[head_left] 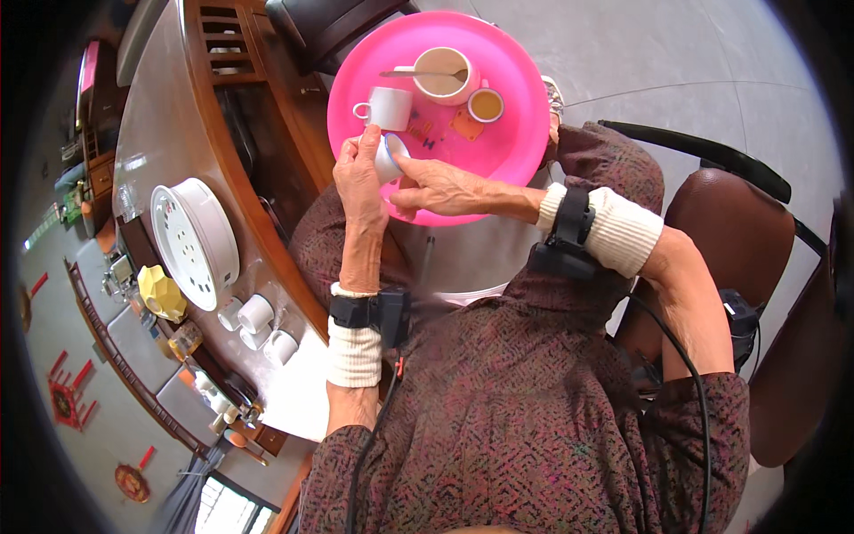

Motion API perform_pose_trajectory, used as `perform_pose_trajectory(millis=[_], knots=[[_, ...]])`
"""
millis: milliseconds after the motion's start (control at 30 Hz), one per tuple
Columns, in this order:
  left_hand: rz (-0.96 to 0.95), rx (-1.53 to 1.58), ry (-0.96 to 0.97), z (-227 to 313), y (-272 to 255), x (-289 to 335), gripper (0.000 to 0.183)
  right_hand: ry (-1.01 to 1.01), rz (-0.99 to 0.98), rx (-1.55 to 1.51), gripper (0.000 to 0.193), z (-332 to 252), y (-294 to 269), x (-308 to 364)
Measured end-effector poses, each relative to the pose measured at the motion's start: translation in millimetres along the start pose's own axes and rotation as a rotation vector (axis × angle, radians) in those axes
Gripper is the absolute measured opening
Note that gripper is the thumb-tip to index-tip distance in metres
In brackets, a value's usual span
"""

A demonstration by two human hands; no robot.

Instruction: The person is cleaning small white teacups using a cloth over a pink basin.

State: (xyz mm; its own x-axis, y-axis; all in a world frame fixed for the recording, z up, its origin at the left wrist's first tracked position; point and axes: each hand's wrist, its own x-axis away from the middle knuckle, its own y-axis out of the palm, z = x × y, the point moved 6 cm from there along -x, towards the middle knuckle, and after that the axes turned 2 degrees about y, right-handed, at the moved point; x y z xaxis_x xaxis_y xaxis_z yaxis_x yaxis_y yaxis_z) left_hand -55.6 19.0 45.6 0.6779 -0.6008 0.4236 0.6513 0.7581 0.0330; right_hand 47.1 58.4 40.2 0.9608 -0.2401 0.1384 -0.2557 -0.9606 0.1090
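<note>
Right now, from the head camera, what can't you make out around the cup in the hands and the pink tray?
- Small white cup: mostly covered by the left hand and right hand; its inside is hidden.
- Pink tray: near rim hidden behind both hands; what supports it is out of sight.
- Large mug: its contents are too small to identify.
- Small items on the left counter: too small and warped at the fisheye rim.

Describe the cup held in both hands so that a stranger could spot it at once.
Find the pink tray on the person's lap. At its near left edge, the left hand and right hand hold a small white cup. Unlike the other cups, it is tilted and lifted.
</note>
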Motion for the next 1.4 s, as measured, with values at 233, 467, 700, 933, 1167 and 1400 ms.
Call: perform_pose_trajectory(millis=[233,467,700,933,1167,1400], knots=[[-0.004,-0.299,0.096,17.5,-1.0,-1.8,0.026,0.051,-0.026,-0.398,0.057,-2.2,15.6,7.5],[-0.039,-0.514,0.177,40.1,21.5,-0.6,0.029,0.032,-0.054,-0.587,0.058,-8.4,8.9,11.5],[0.048,-0.743,0.318,76.3,5.6,5.6,0.027,0.029,-0.06,-0.577,0.055,-19.4,26.5,-13.8],[0.029,-0.659,0.275,47.6,0.4,7.8,0.038,0.038,-0.034,-0.457,0.042,-7.7,16.7,-3.3],[-0.134,0.043,0.222,33.6,-6.8,12.9,0.029,-0.003,0.167,0.211,0.023,-58.9,0.7,1.2],[-0.235,0.118,0.402,91.0,-7.8,50.3,0.024,-0.188,0.126,0.751,0.015,-126.6,-11.5,12.3]])
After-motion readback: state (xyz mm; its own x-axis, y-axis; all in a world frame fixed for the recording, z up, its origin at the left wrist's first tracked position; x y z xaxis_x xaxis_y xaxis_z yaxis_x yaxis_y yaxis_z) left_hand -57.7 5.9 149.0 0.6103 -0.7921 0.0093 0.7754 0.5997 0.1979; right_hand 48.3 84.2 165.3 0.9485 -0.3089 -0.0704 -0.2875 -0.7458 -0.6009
